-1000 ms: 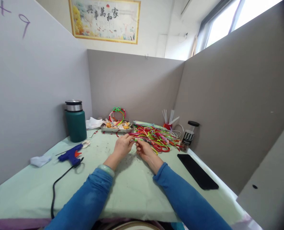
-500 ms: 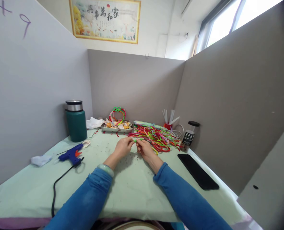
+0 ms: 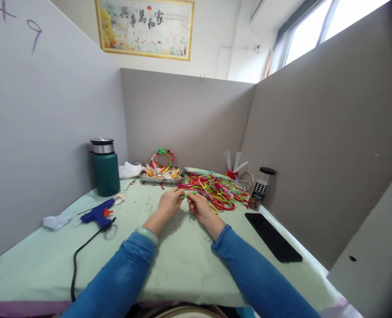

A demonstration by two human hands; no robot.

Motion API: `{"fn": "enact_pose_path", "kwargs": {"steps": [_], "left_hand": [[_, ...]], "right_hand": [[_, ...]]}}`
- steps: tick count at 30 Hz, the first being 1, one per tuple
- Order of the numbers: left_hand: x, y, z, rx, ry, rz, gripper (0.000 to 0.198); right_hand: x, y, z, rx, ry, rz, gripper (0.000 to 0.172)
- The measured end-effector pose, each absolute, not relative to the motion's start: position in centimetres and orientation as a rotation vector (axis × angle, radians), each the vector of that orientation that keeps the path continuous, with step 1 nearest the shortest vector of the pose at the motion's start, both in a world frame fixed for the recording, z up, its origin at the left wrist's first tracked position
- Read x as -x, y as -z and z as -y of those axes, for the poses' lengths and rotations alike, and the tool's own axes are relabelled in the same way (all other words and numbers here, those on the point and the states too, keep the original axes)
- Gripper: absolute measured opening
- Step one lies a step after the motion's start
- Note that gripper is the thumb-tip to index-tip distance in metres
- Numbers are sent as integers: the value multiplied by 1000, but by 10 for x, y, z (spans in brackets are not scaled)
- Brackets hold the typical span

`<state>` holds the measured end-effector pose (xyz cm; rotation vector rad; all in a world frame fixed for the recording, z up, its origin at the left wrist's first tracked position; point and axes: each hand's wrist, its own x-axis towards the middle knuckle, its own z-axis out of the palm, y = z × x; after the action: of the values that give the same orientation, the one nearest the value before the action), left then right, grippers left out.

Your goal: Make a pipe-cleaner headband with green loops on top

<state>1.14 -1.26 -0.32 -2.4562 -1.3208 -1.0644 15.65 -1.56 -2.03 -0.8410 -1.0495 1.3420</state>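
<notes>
A small green piece, which looks like pipe cleaner (image 3: 186, 195), is pinched between my two hands over the middle of the table. My left hand (image 3: 170, 203) grips its left end with thumb and fingertips. From the other side, the fingers of my right hand (image 3: 199, 206) are closed on it. Just beyond my hands lies a tangled heap of coloured pipe cleaners (image 3: 220, 190), mostly red, yellow-green and pink. Left of that heap, a metal tray (image 3: 163, 180) holds orange and pale pieces, with a ring of twisted pipe cleaners (image 3: 172, 157) standing on them.
A blue glue gun (image 3: 98, 215) with a black cord lies left, near a green flask (image 3: 106, 174) and a folded white cloth (image 3: 56, 221). To the right are a black phone (image 3: 273, 237), a dark-lidded jar (image 3: 261, 189) and a red holder (image 3: 231, 175) of glue sticks. Grey partitions enclose the table.
My left hand has shifted very slightly, and the green piece shows at a slightly different angle between my fingers. Everything else stays in place.
</notes>
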Motion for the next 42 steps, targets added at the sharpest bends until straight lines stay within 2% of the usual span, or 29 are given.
{"fn": "enact_pose_path", "kwargs": {"steps": [11, 33, 42], "left_hand": [[-11, 0, 13, 2349, 877, 1300, 19], [-9, 2, 5, 2391, 900, 1141, 27], [-10, -2, 13, 2501, 1056, 1222, 34]], "right_hand": [[-157, 17, 17, 830, -1394, 994, 36], [-159, 15, 15, 757, -1540, 822, 27], [-159, 15, 16, 776, -1517, 833, 27]]}}
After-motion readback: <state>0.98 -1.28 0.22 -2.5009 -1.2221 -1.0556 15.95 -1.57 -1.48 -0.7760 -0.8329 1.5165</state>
